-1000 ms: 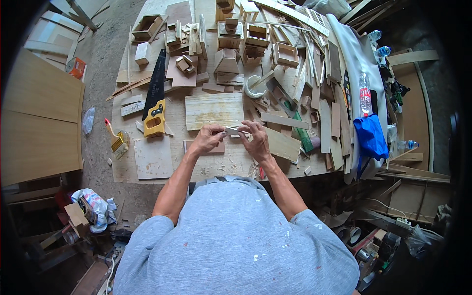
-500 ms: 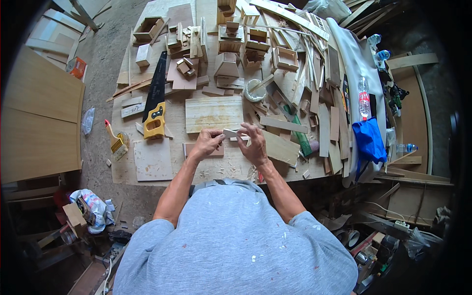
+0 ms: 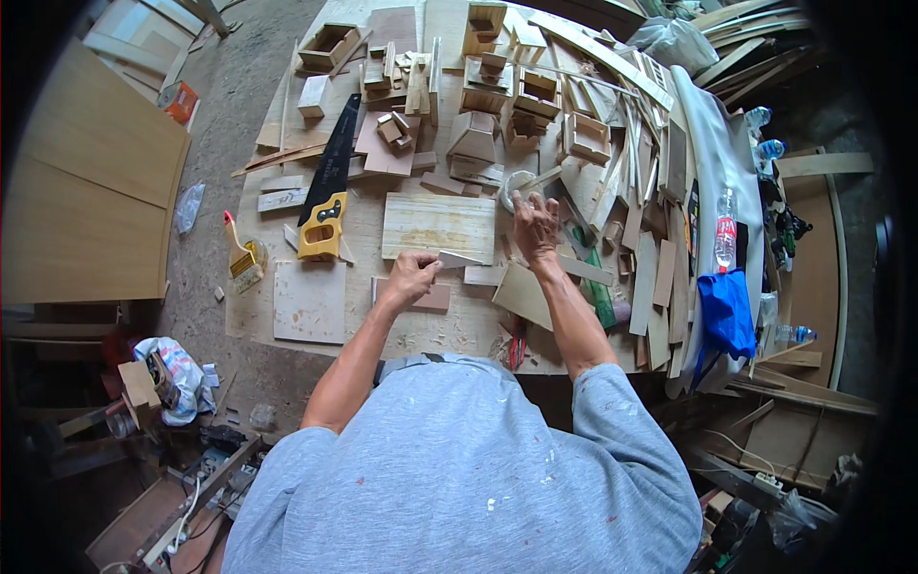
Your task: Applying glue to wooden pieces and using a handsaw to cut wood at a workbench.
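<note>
My left hand point(image 3: 413, 276) is closed on one end of a small flat wood strip point(image 3: 463, 259), which points to the right over the near edge of a pale wooden board point(image 3: 440, 212). Farther right and forward, my right hand point(image 3: 537, 230) has its fingers apart and holds nothing that I can make out. Its fingertips are at the near side of a round whitish tub point(image 3: 513, 181), hiding part of it. A flat stick point(image 3: 548, 179) leans out of the tub; whether my fingers touch it I cannot tell.
A handsaw point(image 3: 330, 187) with a yellow handle lies left of the board. A paintbrush point(image 3: 241, 251) rests on a jar at the table's left edge. Several small wooden boxes point(image 3: 475, 143) stand at the back. Scrap strips point(image 3: 643, 287) and a blue bag point(image 3: 727, 311) lie at the right.
My right hand has let go of the wood strip and moved forward and right to the tub. My left hand still holds the strip. The whole view has shifted slightly.
</note>
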Demonstrator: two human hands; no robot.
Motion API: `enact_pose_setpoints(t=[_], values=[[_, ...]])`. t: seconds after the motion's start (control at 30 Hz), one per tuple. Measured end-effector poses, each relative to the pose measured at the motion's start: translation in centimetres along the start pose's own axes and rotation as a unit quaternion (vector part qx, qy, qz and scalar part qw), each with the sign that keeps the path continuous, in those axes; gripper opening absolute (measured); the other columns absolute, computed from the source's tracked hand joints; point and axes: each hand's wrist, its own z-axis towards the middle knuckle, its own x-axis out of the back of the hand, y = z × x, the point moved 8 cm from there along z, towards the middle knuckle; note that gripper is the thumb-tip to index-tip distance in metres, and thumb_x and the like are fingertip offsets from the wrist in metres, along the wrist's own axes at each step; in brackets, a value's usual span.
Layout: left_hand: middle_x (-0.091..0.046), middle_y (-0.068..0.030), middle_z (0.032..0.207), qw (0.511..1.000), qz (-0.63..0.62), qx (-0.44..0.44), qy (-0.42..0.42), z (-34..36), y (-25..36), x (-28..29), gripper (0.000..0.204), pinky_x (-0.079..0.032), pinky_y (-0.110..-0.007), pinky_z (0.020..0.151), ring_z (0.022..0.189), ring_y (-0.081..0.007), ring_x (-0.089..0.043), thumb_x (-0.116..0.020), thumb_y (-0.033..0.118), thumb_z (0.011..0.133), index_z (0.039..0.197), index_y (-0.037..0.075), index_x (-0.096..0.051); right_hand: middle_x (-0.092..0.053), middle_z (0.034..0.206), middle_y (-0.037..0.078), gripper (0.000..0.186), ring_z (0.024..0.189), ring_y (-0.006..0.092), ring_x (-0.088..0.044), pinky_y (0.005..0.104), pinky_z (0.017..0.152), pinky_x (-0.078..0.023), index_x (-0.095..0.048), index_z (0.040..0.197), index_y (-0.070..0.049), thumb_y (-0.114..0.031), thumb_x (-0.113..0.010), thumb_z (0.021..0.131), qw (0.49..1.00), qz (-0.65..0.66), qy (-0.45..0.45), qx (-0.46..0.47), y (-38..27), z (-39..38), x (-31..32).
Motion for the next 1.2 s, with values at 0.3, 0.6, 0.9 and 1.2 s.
enact_pose_setpoints(t=[0.3,0.6,0.9,1.2], values=[[-0.056,0.0026,0.065,0.998,-0.017,0.056,0.003,-0.6,-2.1,0.3,0.018,-0.047,-0.023,0.047,0.054,-0.0055,-0.051,-0.065,0.015,0.090,0.083,0.000,-0.070,-0.060,0.091,0.005,0.026,0.093,0.0232,-0.057,0.0413,0.084,-0.037,-0.058,0.100,-0.011,-0.016,-0.067,0.076,0.997,0.031,0.018,0.066,-2.4,0.1,3.2],[-0.057,-0.0013,0.057,0.993,0.060,0.091,-0.049,-0.4,-3.9,-1.3,0.026,-0.046,-0.028,0.047,0.051,-0.0087,-0.054,-0.067,0.022,0.083,0.081,-0.002,-0.075,-0.062,0.091,0.014,0.025,0.082,0.0336,-0.064,0.0425,0.071,-0.053,-0.060,0.096,-0.005,-0.017,-0.073,0.078,0.944,0.302,-0.128,-0.039,-15.2,-10.5,4.8],[-0.063,-0.0198,0.103,0.945,0.270,-0.174,-0.054,-2.4,-2.4,-1.3,0.043,-0.052,-0.040,0.083,0.096,-0.0345,-0.063,-0.069,0.009,0.077,0.118,-0.002,-0.063,-0.066,0.072,0.015,0.016,0.065,0.0253,-0.067,0.0368,0.062,-0.053,-0.063,0.087,0.000,-0.012,-0.069,0.079,0.831,0.418,-0.030,-0.366,-13.3,-14.7,2.5],[-0.058,-0.0174,0.111,0.917,0.333,-0.194,-0.102,-1.8,-2.2,-2.3,0.053,-0.051,-0.040,0.088,0.101,-0.0358,-0.061,-0.067,-0.001,0.074,0.127,0.003,-0.060,-0.069,0.076,0.015,0.018,0.068,0.0237,-0.070,0.0348,0.064,-0.055,-0.066,0.091,0.000,-0.013,-0.071,0.079,0.839,0.392,-0.049,-0.375,-14.9,-15.0,1.0]])
